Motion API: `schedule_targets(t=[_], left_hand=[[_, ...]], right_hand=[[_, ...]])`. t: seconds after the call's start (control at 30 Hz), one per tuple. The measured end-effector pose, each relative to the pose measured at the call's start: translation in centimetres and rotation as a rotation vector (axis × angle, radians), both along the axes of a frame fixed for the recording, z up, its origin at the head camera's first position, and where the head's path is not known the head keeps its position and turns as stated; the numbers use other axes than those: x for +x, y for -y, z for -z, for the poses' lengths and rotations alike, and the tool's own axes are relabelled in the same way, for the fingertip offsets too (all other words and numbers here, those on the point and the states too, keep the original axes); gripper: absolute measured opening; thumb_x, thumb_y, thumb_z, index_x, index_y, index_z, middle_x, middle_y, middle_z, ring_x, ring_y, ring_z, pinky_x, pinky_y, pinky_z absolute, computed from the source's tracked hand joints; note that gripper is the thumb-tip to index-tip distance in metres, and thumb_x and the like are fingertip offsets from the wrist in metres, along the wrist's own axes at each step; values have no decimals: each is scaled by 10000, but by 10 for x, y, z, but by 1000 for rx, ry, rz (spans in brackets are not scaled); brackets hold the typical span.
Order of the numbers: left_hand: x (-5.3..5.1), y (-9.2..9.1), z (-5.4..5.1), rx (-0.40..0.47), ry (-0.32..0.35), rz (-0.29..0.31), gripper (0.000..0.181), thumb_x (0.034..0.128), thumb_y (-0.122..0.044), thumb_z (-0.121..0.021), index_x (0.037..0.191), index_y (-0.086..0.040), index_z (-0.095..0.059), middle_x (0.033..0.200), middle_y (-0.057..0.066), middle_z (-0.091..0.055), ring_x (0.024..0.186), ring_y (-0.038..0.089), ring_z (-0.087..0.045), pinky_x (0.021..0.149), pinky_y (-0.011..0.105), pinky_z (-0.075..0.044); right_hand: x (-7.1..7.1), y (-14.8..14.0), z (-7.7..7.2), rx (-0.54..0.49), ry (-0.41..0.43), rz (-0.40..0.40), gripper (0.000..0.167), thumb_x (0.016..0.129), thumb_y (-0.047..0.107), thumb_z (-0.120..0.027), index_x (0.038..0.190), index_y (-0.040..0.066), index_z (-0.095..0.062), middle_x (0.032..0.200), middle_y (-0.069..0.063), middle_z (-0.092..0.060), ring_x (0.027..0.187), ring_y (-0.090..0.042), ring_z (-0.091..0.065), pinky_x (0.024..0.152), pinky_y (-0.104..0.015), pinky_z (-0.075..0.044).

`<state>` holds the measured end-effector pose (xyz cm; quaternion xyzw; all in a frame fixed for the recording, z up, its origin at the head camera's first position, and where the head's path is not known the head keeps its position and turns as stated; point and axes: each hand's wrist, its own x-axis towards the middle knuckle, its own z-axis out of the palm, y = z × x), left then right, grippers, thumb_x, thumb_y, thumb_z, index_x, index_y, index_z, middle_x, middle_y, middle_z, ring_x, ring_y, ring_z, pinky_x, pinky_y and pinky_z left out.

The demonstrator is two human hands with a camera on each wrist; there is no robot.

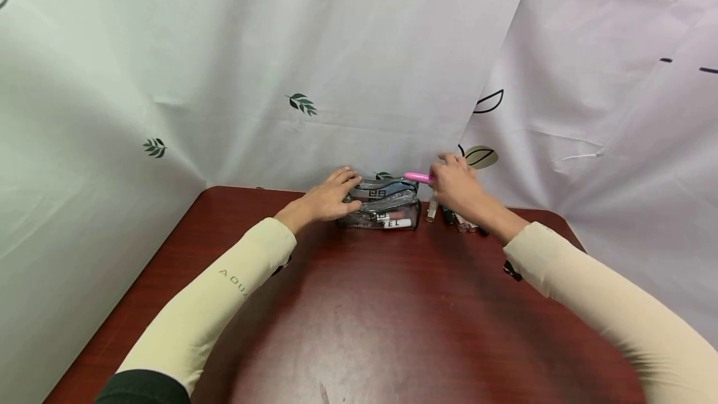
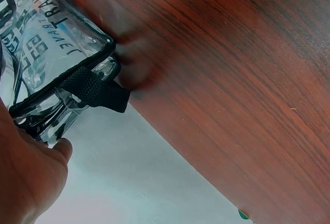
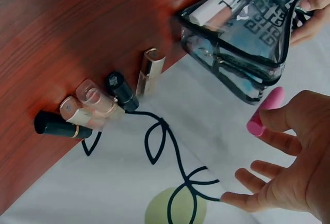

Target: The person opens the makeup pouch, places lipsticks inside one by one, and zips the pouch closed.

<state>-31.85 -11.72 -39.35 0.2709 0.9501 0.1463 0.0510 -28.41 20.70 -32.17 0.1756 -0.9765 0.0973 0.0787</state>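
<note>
A clear zip pouch [image 1: 361, 221] with black trim and printed lettering stands at the back of the table, a white tube [image 3: 215, 7] and other tubes visible inside. My left hand [image 1: 325, 200] holds the pouch's upper left edge; in the right wrist view its thumb and fingers pinch the rim. Between thumb and index finger, my right hand [image 1: 455, 184] pinches a pink cosmetic tube [image 3: 265, 111] just right of the pouch's top. The other right fingers are spread apart. Part of the left hand is cut off in the left wrist view.
Right of the pouch, several lipstick-like tubes lie in a row: a gold one [image 3: 151, 69], a black one [image 3: 121, 91], clear-capped pinkish ones [image 3: 97, 99] and a dark one [image 3: 61, 126]. A white patterned cloth [image 1: 392, 80] hangs behind the reddish-brown table [image 1: 381, 304].
</note>
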Motion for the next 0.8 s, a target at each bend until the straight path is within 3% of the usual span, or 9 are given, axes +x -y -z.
schedule_targets(t=[0.1,0.13,0.27,0.4,0.6,0.7,0.8], left_hand=[[4,-1,-1,2,-18,-4,800,1135,-506,-509,1805,-121,-304,1906,95,-204,1805,302,-50,1334,722,-372],[10,-3,-7,10,-3,-8,790,1140,-476,-509,1805,-109,-294,1907,103,-198,1805,308,-50,1361,701,-347],[13,-4,-8,6,-24,-7,788,1144,-478,-504,1802,-97,-298,1904,111,-208,1804,312,-58,1378,659,-347],[1,-2,2,-5,-39,-1,826,1124,-556,-510,1805,-134,-308,1900,88,-228,1801,298,-82,1314,737,-389],[-39,5,40,3,-48,-7,892,1088,-682,-505,1821,-230,-276,1911,18,-200,1804,252,-59,1263,736,-452],[-44,6,45,8,-53,-7,899,1083,-686,-515,1823,-240,-269,1914,13,-187,1805,250,-42,1273,721,-454],[-36,5,38,-27,-89,-4,891,1089,-688,-499,1818,-221,-290,1907,35,-214,1800,270,-84,1227,746,-483]], right_hand=[[-1,5,1,-1,-23,-26,153,1088,138,-649,1125,20,-739,1710,-326,-478,1502,-631,-475,1195,-794,-443],[-1,7,1,-2,-31,-35,150,1085,132,-649,1128,20,-739,1706,-328,-481,1493,-631,-485,1198,-793,-440],[-3,13,1,-2,-54,-70,143,1076,120,-654,1130,16,-737,1694,-336,-491,1459,-623,-522,1213,-779,-435],[-3,19,1,-7,-49,-99,135,1055,98,-663,1136,20,-739,1714,-335,-466,1490,-607,-500,1288,-770,-363],[-1,30,0,-2,-54,-114,145,1079,108,-661,1157,24,-750,1721,-322,-464,1533,-599,-469,1291,-790,-348],[0,37,-1,-2,-55,-128,154,1084,109,-667,1175,21,-755,1722,-320,-463,1545,-597,-460,1268,-782,-378],[1,44,-1,7,-54,-144,166,1087,125,-675,1189,27,-761,1729,-314,-459,1549,-595,-458,1248,-765,-405]])
